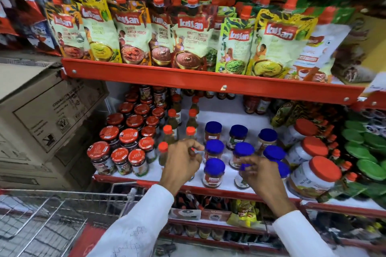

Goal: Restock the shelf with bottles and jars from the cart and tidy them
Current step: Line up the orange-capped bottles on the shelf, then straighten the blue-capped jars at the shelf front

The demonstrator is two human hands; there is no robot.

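Observation:
The middle shelf (221, 116) has a white floor and a red front rail. Red-lidded jars (128, 137) fill its left side, slim orange-capped bottles (171, 120) form two rows beside them, and blue-lidded jars (214, 168) stand in rows at the centre. My left hand (181, 162) is curled around the front bottle of the right row, whose orange cap (196, 149) shows between the fingers. My right hand (260, 175) grips a blue-lidded jar (242, 181) at the shelf's front edge, fingers over its lid. The wire cart (52, 215) is at the lower left.
Cardboard boxes (41, 110) are stacked to the left of the shelf. Spouted chutney pouches (188, 31) line the shelf above. Big white jars with orange lids (313, 175) and green-lidded containers (365, 152) stand at the right. More goods (242, 213) fill the shelf below.

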